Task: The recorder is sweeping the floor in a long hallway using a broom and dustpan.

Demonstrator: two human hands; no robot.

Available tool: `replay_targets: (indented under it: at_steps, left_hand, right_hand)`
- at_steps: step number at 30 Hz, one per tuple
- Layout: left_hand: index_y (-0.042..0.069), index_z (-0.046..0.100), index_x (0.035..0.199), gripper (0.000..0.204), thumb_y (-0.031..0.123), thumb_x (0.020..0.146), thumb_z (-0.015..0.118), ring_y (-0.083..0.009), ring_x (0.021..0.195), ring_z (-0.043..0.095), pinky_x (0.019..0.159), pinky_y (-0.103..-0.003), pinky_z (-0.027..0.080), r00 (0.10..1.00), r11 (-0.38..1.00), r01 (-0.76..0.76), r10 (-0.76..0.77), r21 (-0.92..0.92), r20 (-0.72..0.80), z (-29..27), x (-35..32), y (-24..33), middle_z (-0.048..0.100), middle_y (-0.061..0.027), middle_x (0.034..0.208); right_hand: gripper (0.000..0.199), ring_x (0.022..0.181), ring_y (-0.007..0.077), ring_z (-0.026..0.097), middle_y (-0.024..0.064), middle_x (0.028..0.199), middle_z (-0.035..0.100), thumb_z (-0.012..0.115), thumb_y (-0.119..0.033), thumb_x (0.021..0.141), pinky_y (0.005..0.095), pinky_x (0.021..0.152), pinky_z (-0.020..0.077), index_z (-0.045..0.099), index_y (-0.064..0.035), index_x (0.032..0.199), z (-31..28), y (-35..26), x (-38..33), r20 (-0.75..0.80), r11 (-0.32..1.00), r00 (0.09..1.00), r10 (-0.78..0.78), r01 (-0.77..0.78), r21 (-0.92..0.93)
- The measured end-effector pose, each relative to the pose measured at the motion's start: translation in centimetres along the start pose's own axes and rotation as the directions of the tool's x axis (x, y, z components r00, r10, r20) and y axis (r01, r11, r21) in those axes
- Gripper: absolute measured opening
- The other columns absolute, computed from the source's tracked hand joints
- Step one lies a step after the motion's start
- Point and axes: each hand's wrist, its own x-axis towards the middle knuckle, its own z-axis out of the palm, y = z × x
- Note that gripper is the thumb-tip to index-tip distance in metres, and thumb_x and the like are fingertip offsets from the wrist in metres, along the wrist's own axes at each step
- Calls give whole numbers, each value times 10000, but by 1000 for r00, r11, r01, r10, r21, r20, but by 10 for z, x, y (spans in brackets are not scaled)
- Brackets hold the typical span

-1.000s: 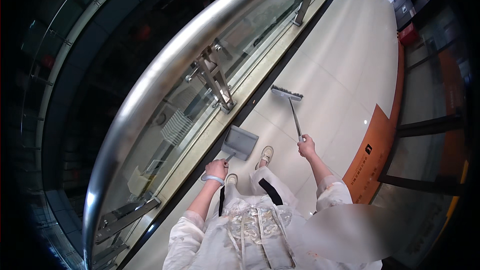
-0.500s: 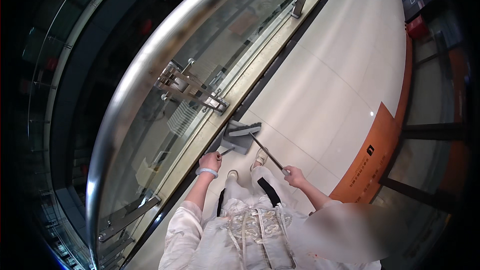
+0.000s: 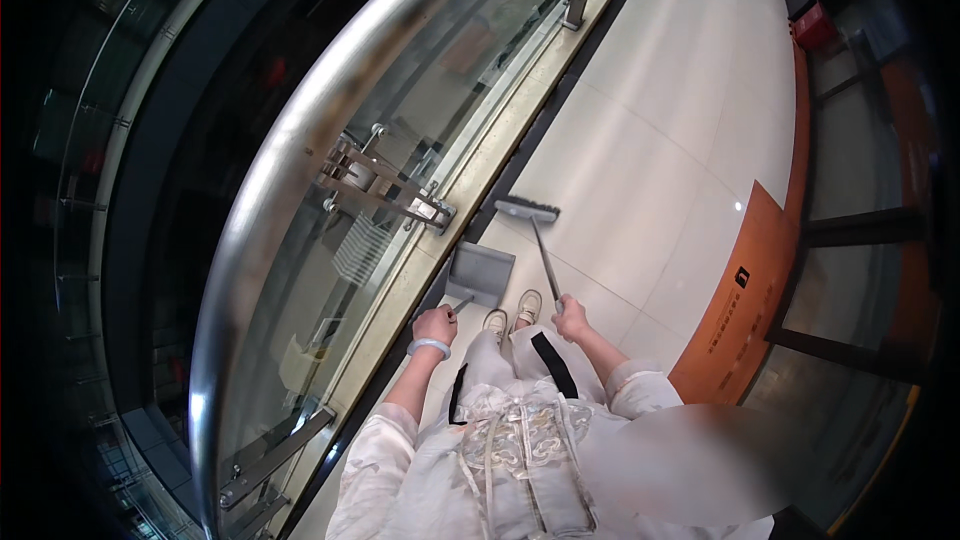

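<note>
left hand: grip clamped on dustpan handle, dustpan low on floor by glass railing, mouth toward broom.
right hand: grip wrapped around broom shaft, head down on floor just past pan, angled to push debris in.

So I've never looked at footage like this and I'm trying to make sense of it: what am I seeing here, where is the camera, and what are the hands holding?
The camera sits on a person's head and looks down, so its wide lens bends straight lines. The forearms at the bottom are the person's own. The left hand grips the handle of a grey dustpan resting on the pale tiled floor. The right hand holds the thin handle of a broom, whose head lies on the floor ahead. Two light shoes show between the hands. To the left runs a glass balustrade topped by a metal handrail.
</note>
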Motion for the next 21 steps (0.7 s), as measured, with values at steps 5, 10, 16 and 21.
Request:
replay_targets:
  at_steps: [5, 10, 16, 21]
  left_hand:
    - [126, 647, 795, 143, 213, 736, 551, -306, 749, 602, 669, -401, 480, 999, 999, -29, 29, -25, -15, -7, 4, -7, 628, -137, 784]
    - [97, 647, 797, 196, 267, 705, 611, -316, 764, 601, 681, -394, 477, 993, 993, -52, 63, -109, 100, -21, 0, -7, 630, -143, 797]
    - [76, 654, 776, 190, 247, 706, 609, -343, 724, 599, 676, -406, 481, 966, 966, -242, 248, -88, 70, 8, 2, -9, 615, -183, 743]
    - [77, 655, 776, 189, 248, 705, 615, -346, 711, 599, 674, -410, 481, 893, 901, -433, 425, 23, 145, -4, -11, 41, 610, -189, 718]
  right_hand:
    - [421, 423, 183, 502, 111, 593, 532, 568, 1, 706, 312, 345, 378, 455, -5, 1112, -18, -18, -72, 365, 882, 909, 200, -329, 337]
    - [480, 372, 115, 427, 38, 546, 484, 544, 33, 712, 260, 304, 306, 411, -18, 1170, -30, 17, -131, 366, 656, 894, 259, -441, 613]
    - [465, 366, 109, 408, 29, 536, 473, 515, -18, 737, 258, 312, 318, 421, -97, 1185, -12, 72, -194, 209, 705, 921, 329, -386, 594]
    - [378, 374, 110, 426, 44, 544, 490, 519, -38, 735, 260, 306, 312, 480, -90, 1108, -6, 91, -220, 5, 533, 833, 553, -359, 766]
